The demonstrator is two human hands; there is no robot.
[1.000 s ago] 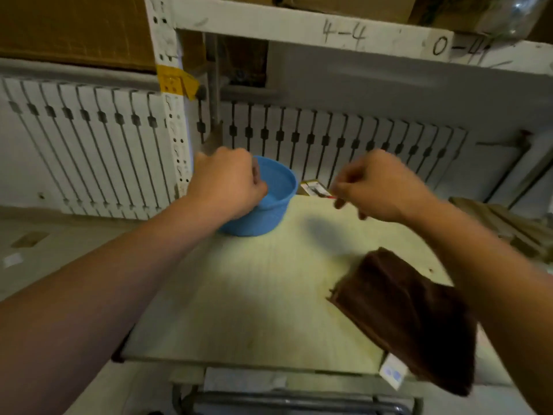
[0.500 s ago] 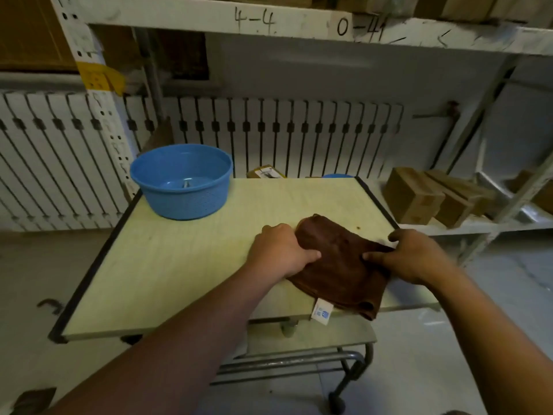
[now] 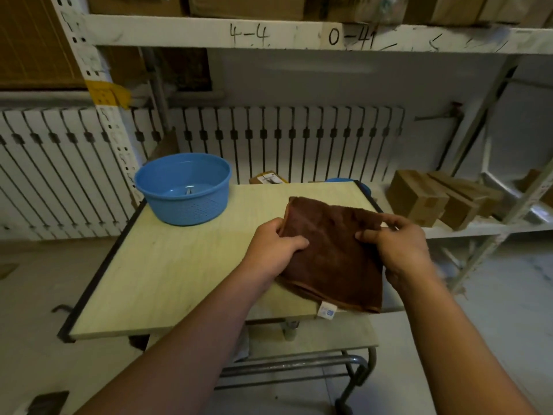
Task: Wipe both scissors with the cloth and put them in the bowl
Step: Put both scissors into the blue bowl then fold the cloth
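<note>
A brown cloth (image 3: 332, 253) with a white tag lies at the right front of the pale table (image 3: 179, 271). My left hand (image 3: 275, 247) grips its left edge. The cloth's right edge is pinched by my right hand (image 3: 401, 244), and the far part is lifted a little. A blue bowl (image 3: 184, 188) stands at the table's far left corner. A small metal piece shows on the bowl's bottom; I cannot tell whether it is scissors. No scissors lie on the table.
A metal shelf rack (image 3: 299, 34) stands behind the table. Cardboard boxes (image 3: 419, 199) sit on a low shelf to the right. A small box (image 3: 267, 177) lies just behind the table's far edge. White slatted panels line the wall.
Both hands left the bowl area and came down onto the cloth, then took hold of its two sides and raised it slightly. The view has swung to the right.
</note>
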